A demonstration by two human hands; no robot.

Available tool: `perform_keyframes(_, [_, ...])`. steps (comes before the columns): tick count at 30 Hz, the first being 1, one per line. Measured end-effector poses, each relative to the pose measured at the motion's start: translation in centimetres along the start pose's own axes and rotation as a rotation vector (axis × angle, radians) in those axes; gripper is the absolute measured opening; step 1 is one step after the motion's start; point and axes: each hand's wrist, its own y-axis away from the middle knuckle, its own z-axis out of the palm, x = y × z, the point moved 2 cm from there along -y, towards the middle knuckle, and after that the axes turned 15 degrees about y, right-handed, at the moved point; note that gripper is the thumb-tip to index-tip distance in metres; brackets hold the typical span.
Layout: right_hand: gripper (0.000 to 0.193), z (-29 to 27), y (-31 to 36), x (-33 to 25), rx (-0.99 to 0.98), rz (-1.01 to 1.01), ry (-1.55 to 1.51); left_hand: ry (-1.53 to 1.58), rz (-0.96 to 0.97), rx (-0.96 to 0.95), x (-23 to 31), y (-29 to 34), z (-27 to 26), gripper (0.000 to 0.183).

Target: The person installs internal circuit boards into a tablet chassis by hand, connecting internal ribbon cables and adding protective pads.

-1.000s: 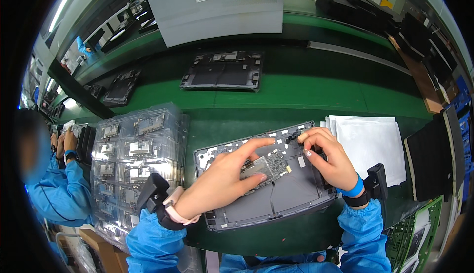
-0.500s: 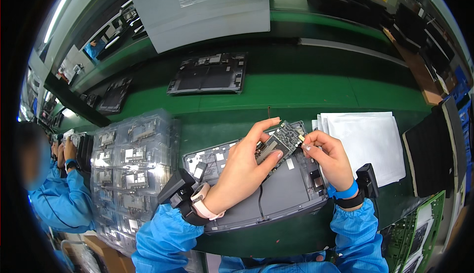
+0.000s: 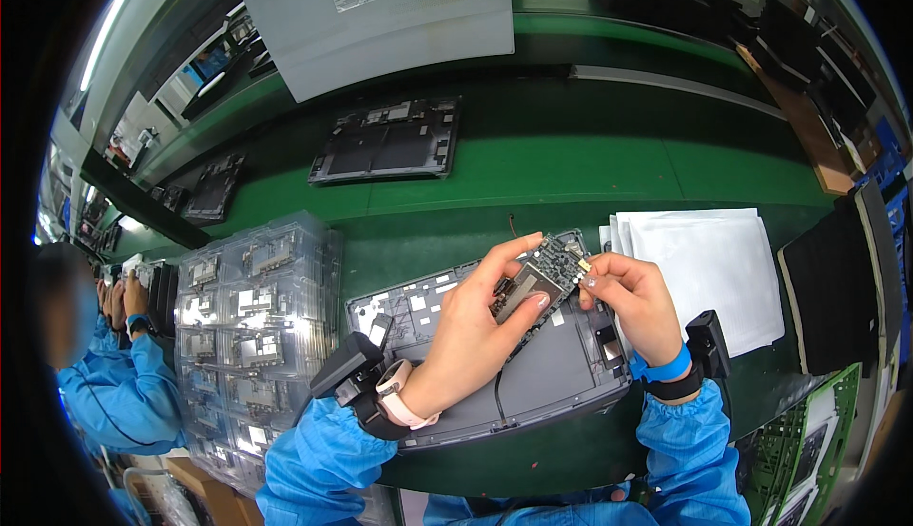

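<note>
A dark circuit board (image 3: pixel 557 262) with a shiny metal shield is held tilted in my left hand (image 3: pixel 473 321), its thumb across the front and its fingers behind. At the board's right end, my right hand (image 3: pixel 635 300) is closed in a pinch beside a small yellowish-white part (image 3: pixel 583 266). Whether its fingertips grip that part or the board's edge, I cannot tell. Below both hands lies an opened grey laptop casing (image 3: pixel 561 374), its inner side up. A black cable (image 3: pixel 499 398) runs over it, and a small dark module (image 3: pixel 380 328) sits at its left.
Clear plastic trays of circuit boards (image 3: pixel 252 302) are stacked at left, near a co-worker's blue sleeve (image 3: pixel 143 388). White sheets (image 3: pixel 704 279) lie at right, beside a black padded panel (image 3: pixel 827 283). Another opened casing (image 3: pixel 385 150) lies behind, and a green rack (image 3: pixel 808 450) stands lower right.
The view has shifted slightly. The board has tipped a little, showing more of its shield. Both hands keep about the same places and grips.
</note>
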Motion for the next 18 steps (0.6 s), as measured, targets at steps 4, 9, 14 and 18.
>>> perform_keyframes(4, [0.011, -0.1, -0.2, 0.2, -0.019, -0.008, -0.024, 0.019, 0.010, -0.004, -0.2, -0.1, 0.0, 0.051])
perform_keyframes(9, [0.010, -0.2, 0.0, 0.2, 0.010, -0.019, -0.064, -0.069, 0.051, 0.023, 0.0, 0.1, 0.6, 0.051])
perform_keyframes(14, [0.007, 0.0, -0.1, 0.0, 0.067, -0.050, 0.022, 0.042, 0.009, 0.041, -0.6, 0.1, 0.6, 0.052])
perform_keyframes(18, [0.006, 0.2, -0.2, 0.3, 0.164, -0.153, 0.105, 0.124, -0.053, 0.023, -1.1, -0.2, 0.5, 0.052])
